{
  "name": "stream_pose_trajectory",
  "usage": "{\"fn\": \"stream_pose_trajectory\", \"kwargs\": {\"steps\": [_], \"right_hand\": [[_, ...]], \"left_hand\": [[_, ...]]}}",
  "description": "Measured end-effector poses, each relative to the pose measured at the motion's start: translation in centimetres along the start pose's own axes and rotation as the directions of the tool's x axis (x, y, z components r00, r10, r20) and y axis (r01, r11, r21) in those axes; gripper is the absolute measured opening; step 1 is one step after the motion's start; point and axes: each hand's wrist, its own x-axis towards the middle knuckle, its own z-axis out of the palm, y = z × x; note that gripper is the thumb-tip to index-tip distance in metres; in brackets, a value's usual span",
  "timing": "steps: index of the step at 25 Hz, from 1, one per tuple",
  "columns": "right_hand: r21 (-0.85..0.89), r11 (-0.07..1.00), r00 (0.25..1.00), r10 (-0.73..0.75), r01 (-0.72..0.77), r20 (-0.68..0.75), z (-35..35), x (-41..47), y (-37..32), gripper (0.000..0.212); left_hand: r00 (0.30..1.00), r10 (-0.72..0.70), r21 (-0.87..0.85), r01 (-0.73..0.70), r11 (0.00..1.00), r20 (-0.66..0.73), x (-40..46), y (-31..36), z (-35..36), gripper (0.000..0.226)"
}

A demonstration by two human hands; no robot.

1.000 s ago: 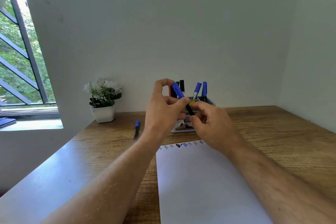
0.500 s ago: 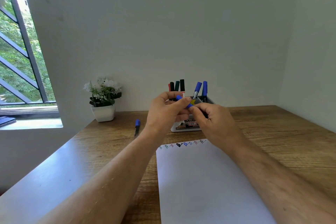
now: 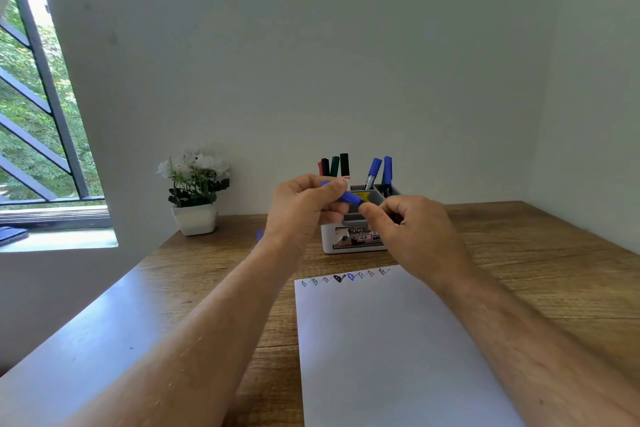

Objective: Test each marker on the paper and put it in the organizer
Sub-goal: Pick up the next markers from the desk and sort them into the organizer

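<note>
While the left hand pinches the blue marker cap, the right hand grips the barrel, likely recapping above the white sheet of paper, just before the white-and-grey desk organizer.

Your wooden desk and its load

On it you have a white paper with small marks along its far edge, the organizer just beyond it, a potted plant at the back left, and a blue marker lying beside your left wrist.
</note>
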Motion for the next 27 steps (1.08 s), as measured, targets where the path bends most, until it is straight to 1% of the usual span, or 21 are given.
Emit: {"fn": "stream_pose_trajectory", "kwargs": {"steps": [2, 4, 6, 7, 9, 11, 15, 17, 19, 20, 22, 23, 24, 25, 26, 27], "right_hand": [[-0.025, 1.0, 1.0, -0.01, 0.01, 0.024, -0.1, -0.1, 0.3, 0.015], [-0.011, 1.0, 0.999, 0.001, -0.001, 0.032, -0.3, -0.1, 0.5, 0.012], [0.124, 0.991, 0.999, 0.043, -0.045, 0.017, -0.5, -0.1, 0.5, 0.015], [0.195, 0.979, 0.998, 0.059, -0.059, 0.01, -0.6, -0.1, 0.3, 0.017], [0.284, 0.956, 0.997, 0.077, -0.076, 0.006, -0.6, -0.1, 0.0, 0.02], [0.34, 0.936, 0.995, 0.098, -0.091, -0.002, -0.7, -0.1, -0.1, 0.022], [0.457, 0.883, 0.992, 0.125, -0.108, -0.006, -1.1, -0.1, -0.4, 0.019], [0.477, 0.873, 0.989, 0.141, -0.104, -0.044, -1.5, -0.2, -0.5, 0.026], [0.504, 0.855, 0.981, 0.182, -0.126, -0.063, -2.0, -0.3, -0.3, 0.02], [0.549, 0.821, 0.974, 0.222, -0.156, -0.055, -2.3, -0.2, -0.1, 0.022], [0.646, 0.719, 0.948, 0.318, -0.255, 0.021, -2.8, -0.2, 0.4, 0.03], [0.648, 0.694, 0.933, 0.352, -0.315, 0.077, -3.0, -0.3, 0.6, 0.027], [0.604, 0.704, 0.92, 0.366, -0.374, 0.142, -3.1, -0.3, 1.0, 0.02], [0.528, 0.736, 0.905, 0.369, -0.424, 0.211, -3.0, -0.5, 1.3, 0.012], [0.436, 0.778, 0.891, 0.367, -0.452, 0.268, -2.9, -0.6, 1.4, 0.01], [0.355, 0.814, 0.881, 0.367, -0.46, 0.299, -2.7, -0.8, 1.7, 0.017]], "left_hand": [[0.999, -0.003, -0.059, 0.0, 0.998, -0.038, 0.0, 0.4, -0.2, 0.007], [0.997, -0.022, -0.174, 0.008, 0.985, -0.078, 0.2, 0.8, -0.5, 0.012], [0.997, -0.049, -0.268, 0.029, 0.963, -0.068, 0.2, 1.2, -0.6, 0.011], [0.997, -0.055, -0.283, 0.04, 0.958, -0.047, 0.2, 1.3, -0.5, 0.015], [0.999, -0.046, -0.26, 0.045, 0.965, 0.0, 0.1, 1.3, 0.0, 0.027], [0.999, -0.031, -0.22, 0.035, 0.975, 0.023, -0.1, 1.1, 0.5, 0.033], [0.998, -0.026, -0.201, 0.036, 0.979, 0.052, -0.3, 1.1, 1.0, 0.031], [0.996, -0.028, -0.171, 0.042, 0.984, 0.082, -0.5, 0.9, 1.1, 0.028], [0.994, -0.036, -0.082, 0.045, 0.996, 0.108, -0.6, 0.6, 1.0, 0.027], [0.99, -0.044, -0.01, 0.045, 0.999, 0.133, -0.6, 0.4, 1.0, 0.026], [0.974, -0.059, 0.202, 0.014, 0.979, 0.217, -0.6, 0.1, 0.9, 0.015], [0.962, -0.079, 0.34, -0.016, 0.94, 0.263, -0.6, -0.1, 0.9, 0.005], [0.948, -0.104, 0.487, -0.059, 0.872, 0.301, -0.7, -0.4, 0.8, 0.014], [0.936, -0.14, 0.598, -0.086, 0.797, 0.321, -0.7, -0.9, 0.7, 0.027], [0.931, -0.178, 0.673, -0.089, 0.734, 0.318, -0.8, -1.2, 0.8, 0.037], [0.93, -0.205, 0.715, -0.08, 0.695, 0.304, -0.8, -1.6, 0.9, 0.041]]}}
